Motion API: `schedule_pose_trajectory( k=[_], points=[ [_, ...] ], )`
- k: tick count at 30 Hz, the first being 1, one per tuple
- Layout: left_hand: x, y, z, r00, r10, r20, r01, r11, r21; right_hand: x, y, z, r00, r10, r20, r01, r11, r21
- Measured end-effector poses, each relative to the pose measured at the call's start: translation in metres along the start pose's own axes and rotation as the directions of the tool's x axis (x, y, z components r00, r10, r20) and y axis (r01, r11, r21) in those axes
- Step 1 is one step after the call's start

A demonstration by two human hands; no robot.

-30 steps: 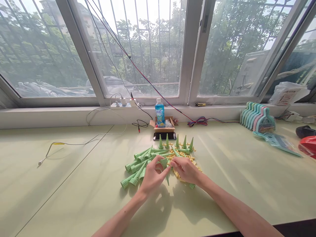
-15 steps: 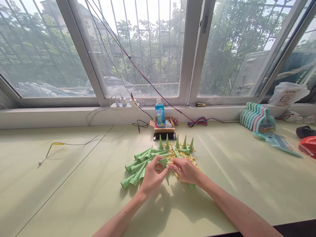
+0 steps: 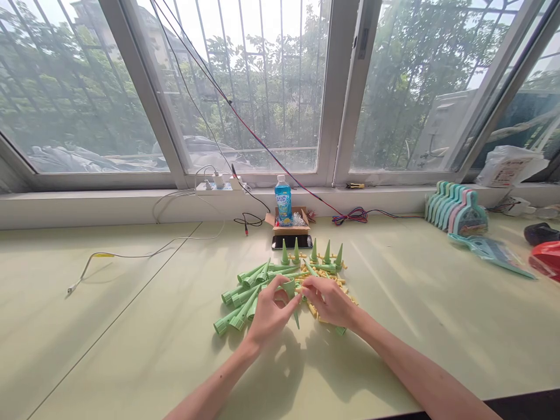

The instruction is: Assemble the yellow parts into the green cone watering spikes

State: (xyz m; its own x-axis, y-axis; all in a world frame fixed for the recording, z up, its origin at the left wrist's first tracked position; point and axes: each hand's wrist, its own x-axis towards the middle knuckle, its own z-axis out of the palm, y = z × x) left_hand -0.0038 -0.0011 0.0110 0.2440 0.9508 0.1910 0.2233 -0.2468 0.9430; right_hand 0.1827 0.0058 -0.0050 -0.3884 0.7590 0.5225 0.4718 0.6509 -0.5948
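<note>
My left hand (image 3: 272, 312) is closed around a green plastic cone (image 3: 289, 287), its narrow tip pointing down toward the table. Close against that cone, my right hand (image 3: 330, 300) pinches a small yellow plastic piece (image 3: 298, 289); the fingers partly cover where the two meet. Left of my hands lies a heap of green cones (image 3: 238, 297) with ribbed ends. Loose yellow pieces (image 3: 341, 282) are piled beneath and behind my right hand. Beyond them stand several upright green cones (image 3: 327, 254) with yellow pieces at their bases.
A phone (image 3: 292, 242) lies before a small cardboard box (image 3: 301, 230) and a blue bottle (image 3: 283, 201). A white cable (image 3: 144, 255) runs across the left of the table. Handled pastel items (image 3: 457, 210) and a teal packaged item (image 3: 490, 255) are at right.
My right fingers have shifted very slightly at the yellow piece. My left hand and the cone stay almost where they were.
</note>
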Motion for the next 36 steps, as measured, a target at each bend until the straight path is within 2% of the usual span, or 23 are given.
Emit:
schedule_pose_trajectory(
  k=[36],
  points=[
    [-0.0004,0.0018,0.0005,1.000,0.024,0.006,-0.024,1.000,0.001,0.0005,0.0007,-0.0007,0.999,0.002,0.041,0.000,0.999,-0.042]
  ],
)
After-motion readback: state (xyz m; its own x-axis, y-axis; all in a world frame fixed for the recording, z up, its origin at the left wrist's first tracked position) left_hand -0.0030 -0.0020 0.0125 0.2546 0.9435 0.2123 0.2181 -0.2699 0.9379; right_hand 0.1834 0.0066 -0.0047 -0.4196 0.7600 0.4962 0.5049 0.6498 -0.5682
